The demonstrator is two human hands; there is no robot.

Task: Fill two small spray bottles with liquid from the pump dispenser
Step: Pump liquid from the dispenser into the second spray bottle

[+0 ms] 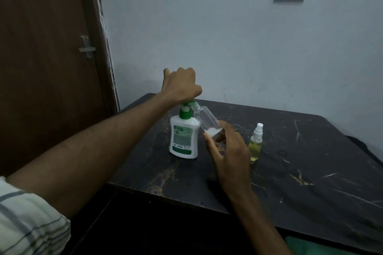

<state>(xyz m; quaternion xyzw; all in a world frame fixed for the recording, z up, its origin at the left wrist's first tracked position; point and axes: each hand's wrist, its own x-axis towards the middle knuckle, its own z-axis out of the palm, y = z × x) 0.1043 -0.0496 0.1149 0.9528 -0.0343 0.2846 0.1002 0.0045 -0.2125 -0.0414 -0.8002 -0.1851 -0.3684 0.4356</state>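
Clear plastic, a little white liquid pooled inside: the open spray bottle (206,120) tilts against the spout of the pump dispenser (184,137) near the dark table's (310,182) left edge. Your right hand (229,155) pinches its base; your left hand (181,87) presses the pump, fingers curled. Filling is under way; next, keep mouth under spout. The capped bottle (256,143), right, looks full.

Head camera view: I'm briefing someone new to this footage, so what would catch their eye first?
At mid-frame the left hand presses down on the green pump of the white dispenser, while the right hand holds a tilted clear bottle with its mouth at the nozzle and a little white liquid inside. Right of them a capped spray bottle of yellowish liquid stands upright on the dark marbled table.
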